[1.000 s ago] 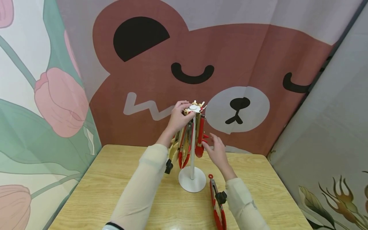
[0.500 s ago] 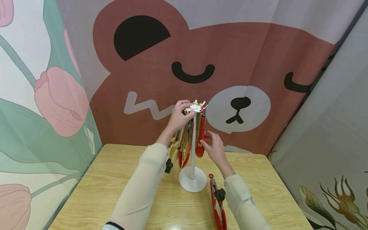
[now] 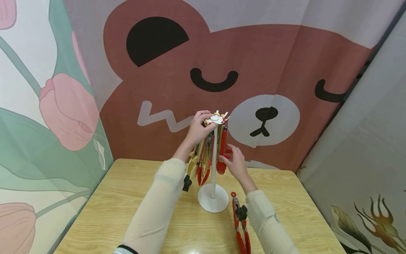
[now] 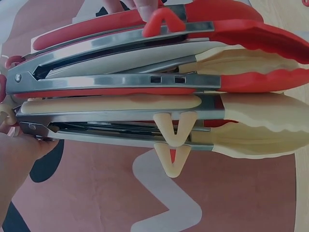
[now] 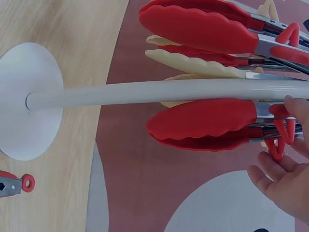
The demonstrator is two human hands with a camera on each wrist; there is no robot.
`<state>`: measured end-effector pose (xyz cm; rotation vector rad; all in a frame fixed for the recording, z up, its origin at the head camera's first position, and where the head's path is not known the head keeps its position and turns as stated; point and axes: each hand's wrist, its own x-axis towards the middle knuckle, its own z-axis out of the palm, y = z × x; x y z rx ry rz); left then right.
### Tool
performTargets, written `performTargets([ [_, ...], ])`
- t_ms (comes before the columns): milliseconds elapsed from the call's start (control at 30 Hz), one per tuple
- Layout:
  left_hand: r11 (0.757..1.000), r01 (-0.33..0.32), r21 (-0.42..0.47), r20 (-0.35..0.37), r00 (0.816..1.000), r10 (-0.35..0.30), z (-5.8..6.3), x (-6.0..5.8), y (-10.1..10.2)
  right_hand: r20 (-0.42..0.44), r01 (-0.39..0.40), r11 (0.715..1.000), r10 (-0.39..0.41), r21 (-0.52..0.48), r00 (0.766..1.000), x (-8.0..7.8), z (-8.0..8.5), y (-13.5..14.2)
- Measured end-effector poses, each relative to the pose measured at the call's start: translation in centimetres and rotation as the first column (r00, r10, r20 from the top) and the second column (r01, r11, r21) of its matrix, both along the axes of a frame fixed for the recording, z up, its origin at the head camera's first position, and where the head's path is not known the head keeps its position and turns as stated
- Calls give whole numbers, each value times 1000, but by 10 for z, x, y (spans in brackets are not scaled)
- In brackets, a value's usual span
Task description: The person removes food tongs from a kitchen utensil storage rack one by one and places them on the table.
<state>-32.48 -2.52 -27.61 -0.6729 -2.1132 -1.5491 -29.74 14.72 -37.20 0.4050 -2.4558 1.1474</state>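
Note:
A white rack with a round top (image 3: 215,119) stands upright on its white base (image 3: 213,205), hung with several red and cream tongs. My left hand (image 3: 197,132) grips the edge of the rack's top, thumb in front and fingers over the far side. At the rack's right side, my right hand (image 3: 237,165) holds hanging red tongs (image 5: 203,121), thumb on one side and fingers on the other, close to their V-shaped tabs (image 5: 276,149). Cream tongs (image 4: 260,108) and other red tongs (image 4: 260,41) hang on the left side. The upper loops are partly hidden by the left hand.
Another pair of red tongs (image 3: 237,229) lies on the wooden table (image 3: 139,204), beneath the right forearm. A curtain with a bear print (image 3: 152,84) hangs behind the table. Small black cameras (image 3: 187,183) are worn at both wrists.
My right hand has moved slightly left and up, closing in on the hanging red tongs. The left hand keeps its place on the rack's top.

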Motion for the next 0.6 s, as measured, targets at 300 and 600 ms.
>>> performTargets([
  [300,1000,19,15,18,1000,-19,-1,0,0,28,-23,999,24,-24,999,-1,-1,0],
  [600,1000,25,8,26,999,-26,-1,0,-1,18,-34,999,35,-42,999,-5,-2,-1],
])
